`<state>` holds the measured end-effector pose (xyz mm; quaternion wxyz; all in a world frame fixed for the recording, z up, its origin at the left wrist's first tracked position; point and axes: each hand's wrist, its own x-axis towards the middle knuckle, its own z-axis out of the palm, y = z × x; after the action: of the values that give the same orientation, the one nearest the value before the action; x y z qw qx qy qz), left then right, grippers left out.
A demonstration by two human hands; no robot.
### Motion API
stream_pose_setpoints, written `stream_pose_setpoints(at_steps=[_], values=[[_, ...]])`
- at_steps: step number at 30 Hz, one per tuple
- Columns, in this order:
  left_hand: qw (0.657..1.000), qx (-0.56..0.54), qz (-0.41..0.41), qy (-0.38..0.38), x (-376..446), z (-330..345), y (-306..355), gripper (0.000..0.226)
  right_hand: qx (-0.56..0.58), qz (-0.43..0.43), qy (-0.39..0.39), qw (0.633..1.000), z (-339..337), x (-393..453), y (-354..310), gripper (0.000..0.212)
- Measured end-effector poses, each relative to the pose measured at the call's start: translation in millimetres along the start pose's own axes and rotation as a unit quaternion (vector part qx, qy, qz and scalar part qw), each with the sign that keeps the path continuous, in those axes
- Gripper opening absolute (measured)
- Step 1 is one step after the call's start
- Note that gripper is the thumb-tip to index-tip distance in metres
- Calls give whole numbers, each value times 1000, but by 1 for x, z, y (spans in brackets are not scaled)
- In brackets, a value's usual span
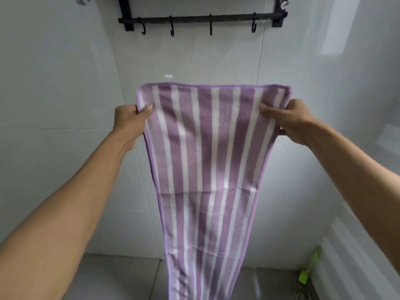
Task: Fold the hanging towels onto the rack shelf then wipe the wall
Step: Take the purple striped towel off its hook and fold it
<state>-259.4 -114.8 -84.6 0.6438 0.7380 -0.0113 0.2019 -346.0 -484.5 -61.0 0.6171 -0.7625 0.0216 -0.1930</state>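
A purple and white striped towel point(205, 161) hangs lengthwise in front of me, stretched flat between both hands. My left hand point(129, 121) pinches its upper left corner, thumb on the front. My right hand point(287, 120) pinches the upper right corner the same way. The towel's lower end drops out of view at the bottom. Above, a black rack point(203, 18) is fixed to the grey tiled wall point(65, 83), with several bare hooks under its bar. Its shelf is cut off by the top edge.
A green brush point(309, 267) leans in the lower right corner beside a floor drain point(303, 294). A glossy side wall point(357, 83) closes in on the right. A bit of purple cloth point(83, 0) shows at the top left.
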Motion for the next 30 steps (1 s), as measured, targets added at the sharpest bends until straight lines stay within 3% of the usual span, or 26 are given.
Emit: stream_pose_setpoints(at_steps=[6,10,13,15,17,21,24,27,30], values=[[992,-2,-120,-37,-17,-1,-39,25,8,89,35,995,1,-14,50,32],[989,11,-139,-53,-20,0,-40,24,-4,114,11,993,4,-13,42,36],[991,-82,-92,-55,-10,-3,-5,18,48,88,19,995,-5,1,11,41],[986,-113,-65,-105,-14,-1,-4,18,96,104,-43,989,-12,1,7,65],[983,-53,-100,-146,-44,6,-47,20,65,159,-126,977,-14,-20,48,83],[960,4,-238,-150,-94,22,-133,33,13,272,-168,947,-6,-71,141,77],[943,1,-300,-146,-91,19,-139,31,25,297,-112,948,-9,-73,159,62],[949,-15,-288,-130,-68,19,-115,30,32,271,-41,961,-9,-50,137,57],[956,-159,-198,-148,-45,17,-58,35,162,214,-48,962,-18,-25,96,59]])
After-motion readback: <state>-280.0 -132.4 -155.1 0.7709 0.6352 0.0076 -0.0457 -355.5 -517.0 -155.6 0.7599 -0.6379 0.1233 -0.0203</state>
